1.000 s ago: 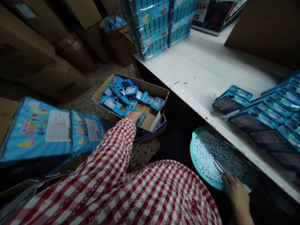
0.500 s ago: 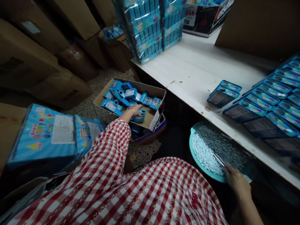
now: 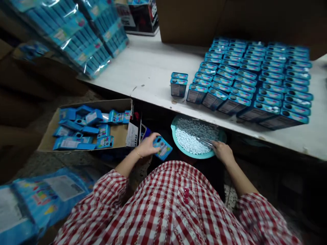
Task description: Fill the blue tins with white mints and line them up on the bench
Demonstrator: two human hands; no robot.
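Note:
My left hand (image 3: 146,146) grips a small blue box (image 3: 162,147) just left of the teal bowl (image 3: 174,126), in front of my lap. That bowl is full of small white pellets (image 3: 189,137) and sits under the table edge. My right hand (image 3: 222,151) rests at the bowl's right rim, fingers closed on a thin clear tool (image 3: 205,141) that reaches into the pellets. Left of my left hand, a cardboard tray (image 3: 120,132) on the floor holds several loose blue boxes (image 3: 87,127).
A white table (image 3: 150,73) carries rows of several upright blue boxes (image 3: 252,80) with round holes on top. Shrink-wrapped packs of blue boxes (image 3: 76,34) stand at the table's back left. Brown cartons (image 3: 209,18) line the back. Blue printed bags (image 3: 38,200) lie lower left.
My left hand has lifted one blue box out of the cardboard tray and brought it right, next to the bowl. The view has swung right, showing the rows of boxes on the table.

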